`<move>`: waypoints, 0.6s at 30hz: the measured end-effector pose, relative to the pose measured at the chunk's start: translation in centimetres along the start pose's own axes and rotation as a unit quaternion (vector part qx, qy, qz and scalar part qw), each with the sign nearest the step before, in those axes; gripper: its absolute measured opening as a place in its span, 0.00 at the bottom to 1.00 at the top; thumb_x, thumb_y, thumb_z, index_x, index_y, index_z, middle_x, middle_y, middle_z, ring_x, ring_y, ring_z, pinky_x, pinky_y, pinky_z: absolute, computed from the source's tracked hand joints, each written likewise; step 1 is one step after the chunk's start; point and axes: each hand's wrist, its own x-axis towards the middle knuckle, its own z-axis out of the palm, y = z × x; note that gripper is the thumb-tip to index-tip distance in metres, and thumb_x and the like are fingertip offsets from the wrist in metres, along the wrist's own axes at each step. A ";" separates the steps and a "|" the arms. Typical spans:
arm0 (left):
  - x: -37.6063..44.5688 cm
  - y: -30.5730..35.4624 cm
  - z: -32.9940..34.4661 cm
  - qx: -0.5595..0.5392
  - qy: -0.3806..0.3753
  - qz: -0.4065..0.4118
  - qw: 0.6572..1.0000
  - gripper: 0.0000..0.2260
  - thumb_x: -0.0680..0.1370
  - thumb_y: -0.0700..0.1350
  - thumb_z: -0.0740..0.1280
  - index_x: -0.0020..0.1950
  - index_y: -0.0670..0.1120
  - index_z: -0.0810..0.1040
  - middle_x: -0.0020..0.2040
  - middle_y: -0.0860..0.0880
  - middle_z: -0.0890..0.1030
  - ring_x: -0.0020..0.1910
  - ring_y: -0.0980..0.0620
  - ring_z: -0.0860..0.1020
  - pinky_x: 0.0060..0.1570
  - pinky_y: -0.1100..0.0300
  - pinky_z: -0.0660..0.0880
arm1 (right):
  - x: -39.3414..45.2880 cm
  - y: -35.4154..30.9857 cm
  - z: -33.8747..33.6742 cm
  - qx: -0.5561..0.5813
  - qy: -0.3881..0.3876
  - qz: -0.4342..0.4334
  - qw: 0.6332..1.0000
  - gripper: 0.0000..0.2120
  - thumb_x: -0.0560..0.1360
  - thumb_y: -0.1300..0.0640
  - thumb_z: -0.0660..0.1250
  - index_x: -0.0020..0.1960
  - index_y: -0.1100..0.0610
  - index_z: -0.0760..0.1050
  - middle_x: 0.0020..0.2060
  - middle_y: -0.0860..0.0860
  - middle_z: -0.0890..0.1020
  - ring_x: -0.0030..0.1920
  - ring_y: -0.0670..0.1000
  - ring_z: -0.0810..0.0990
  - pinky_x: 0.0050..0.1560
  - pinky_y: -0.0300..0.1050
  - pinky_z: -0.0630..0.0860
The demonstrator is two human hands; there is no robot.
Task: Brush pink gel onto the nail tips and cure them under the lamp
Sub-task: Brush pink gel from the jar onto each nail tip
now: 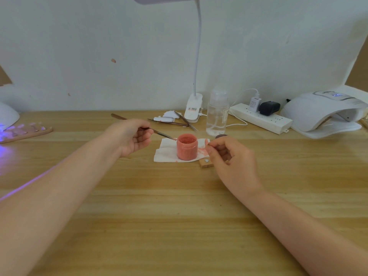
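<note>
Pink gel jar [187, 147] stands open on a tissue [166, 154] on the counter [179, 216], left hand [131, 137] pinching a brush [159, 133] at its rim, right hand [229, 156] pinching a nail tip [208, 144] beside it.

1. Two hands over the surface [179, 216]: the left hand [131, 137] and the right hand [229, 156].
2. One brush [159, 132] in the left hand.
3. One open jar of pink gel [187, 146].
4. One white tissue [166, 154] under the jar.
5. Two curing lamps: one at the left edge [8, 116], one at the right [322, 112].
6. Two wooden holders: one by the left lamp [27, 133], one by the right hand [206, 163].
7. One clip-on desk lamp [193, 108].
8. One clear bottle [217, 114].
9. One power strip [260, 118], with two plugs in it.
10. Two or three thin tools [179, 122] lie behind the jar; I cannot count them surely.
</note>
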 end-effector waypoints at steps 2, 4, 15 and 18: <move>0.0 0.2 -0.3 -0.010 0.003 0.007 1.000 0.07 0.79 0.38 0.63 0.41 0.41 0.74 0.22 0.50 0.77 0.18 0.58 0.74 0.21 0.67 0.73 | 0.0 0.0 0.0 -0.003 0.000 -0.002 1.000 0.02 0.73 0.62 0.70 0.45 0.56 0.80 0.37 0.46 0.82 0.38 0.46 0.79 0.42 0.48 0.78; 0.0 0.4 -0.4 -0.034 -0.007 0.021 0.999 0.07 0.79 0.39 0.63 0.41 0.41 0.74 0.23 0.49 0.78 0.20 0.58 0.75 0.22 0.66 0.74 | 0.0 0.0 0.0 -0.006 -0.001 -0.004 1.000 0.02 0.73 0.62 0.70 0.45 0.56 0.80 0.37 0.46 0.82 0.38 0.46 0.79 0.42 0.48 0.78; -0.6 0.0 -0.2 -0.026 -0.067 0.041 0.997 0.06 0.77 0.37 0.63 0.43 0.39 0.78 0.28 0.47 0.80 0.24 0.56 0.78 0.27 0.63 0.77 | 0.0 0.1 0.0 0.000 -0.006 -0.002 1.000 0.02 0.73 0.62 0.70 0.45 0.57 0.80 0.37 0.47 0.82 0.38 0.46 0.79 0.43 0.50 0.78; -0.6 -0.1 -0.3 -0.024 -0.066 0.041 0.997 0.06 0.76 0.37 0.63 0.43 0.39 0.78 0.28 0.47 0.80 0.24 0.55 0.78 0.27 0.63 0.77 | 0.0 0.1 0.0 0.001 -0.008 -0.005 1.000 0.02 0.73 0.62 0.70 0.46 0.57 0.80 0.37 0.47 0.82 0.38 0.46 0.79 0.43 0.48 0.78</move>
